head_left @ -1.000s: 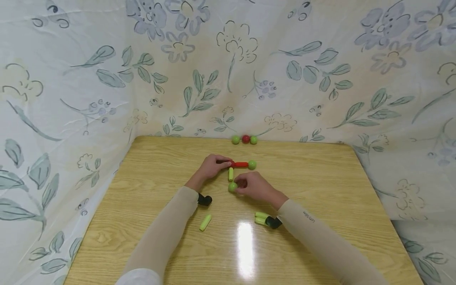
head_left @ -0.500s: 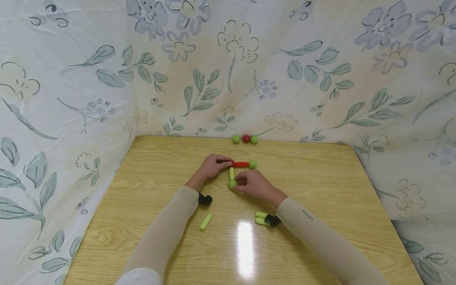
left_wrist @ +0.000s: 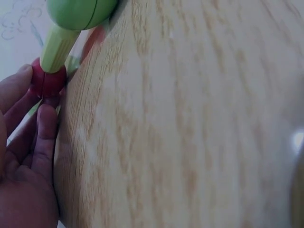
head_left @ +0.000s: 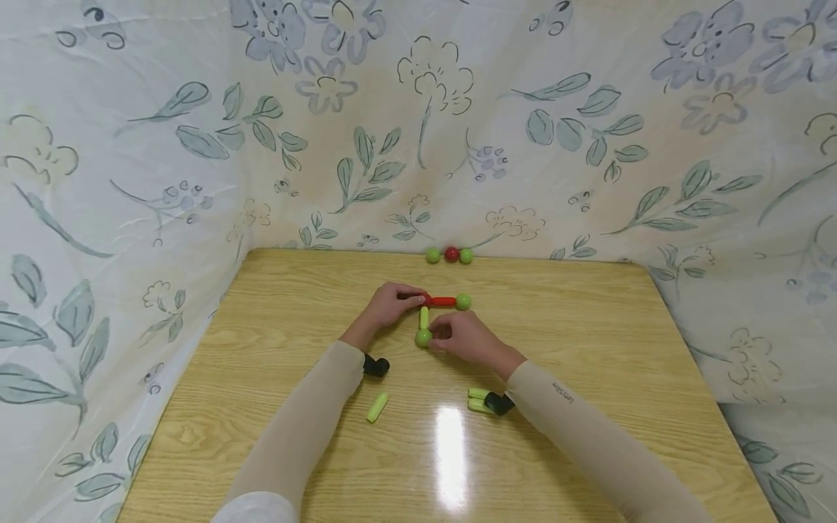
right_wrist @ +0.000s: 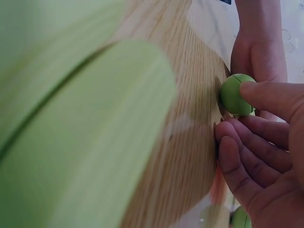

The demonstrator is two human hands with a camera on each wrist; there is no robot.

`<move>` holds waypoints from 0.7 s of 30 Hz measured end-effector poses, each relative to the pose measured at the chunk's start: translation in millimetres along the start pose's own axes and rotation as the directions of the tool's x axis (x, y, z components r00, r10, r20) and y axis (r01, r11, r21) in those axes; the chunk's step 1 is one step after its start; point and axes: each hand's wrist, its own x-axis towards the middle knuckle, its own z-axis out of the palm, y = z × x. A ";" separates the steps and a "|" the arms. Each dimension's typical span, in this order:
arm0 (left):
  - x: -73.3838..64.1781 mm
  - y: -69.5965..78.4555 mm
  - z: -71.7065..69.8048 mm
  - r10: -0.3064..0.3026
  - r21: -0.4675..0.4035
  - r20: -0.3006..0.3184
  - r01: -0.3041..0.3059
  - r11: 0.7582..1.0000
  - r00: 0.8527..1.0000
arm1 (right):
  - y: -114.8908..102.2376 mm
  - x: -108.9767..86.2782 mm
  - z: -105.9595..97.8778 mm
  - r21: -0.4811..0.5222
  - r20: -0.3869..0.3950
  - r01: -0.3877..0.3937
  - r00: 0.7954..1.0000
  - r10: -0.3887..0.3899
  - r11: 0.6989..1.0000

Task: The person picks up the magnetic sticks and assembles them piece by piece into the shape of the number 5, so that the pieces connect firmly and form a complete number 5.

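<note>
My left hand (head_left: 391, 303) grips a red ball (left_wrist: 47, 83) between thumb and fingers. A short yellow-green rod (head_left: 424, 317) runs from that ball toward me and meets a green ball (head_left: 423, 338). This nearer ball is pinched by the thumb and fingers of my right hand (head_left: 469, 339). From the red ball a red rod (head_left: 444, 301) extends rightward to a second green ball (head_left: 463, 301), lying on the table. In the left wrist view the rod appears seated against both balls.
Two green balls and a red ball (head_left: 451, 255) line the back edge of the wooden table (head_left: 556, 312). One loose yellow-green rod (head_left: 377, 407) lies nearer me at left. Two more rods (head_left: 479, 401) lie by my right wrist, blurred and large in its view.
My right hand has brought the nearer green ball slightly away from me, closing the gap to the yellow-green rod, then shifted it slightly left. My left hand has stayed on the red ball.
</note>
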 end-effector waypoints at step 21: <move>3.5 0.0 -3.8 0.010 0.021 0.009 -0.010 1.000 1.000 | -5.9 -3.7 -10.0 -0.002 -0.025 -0.021 0.999 0.021 1.000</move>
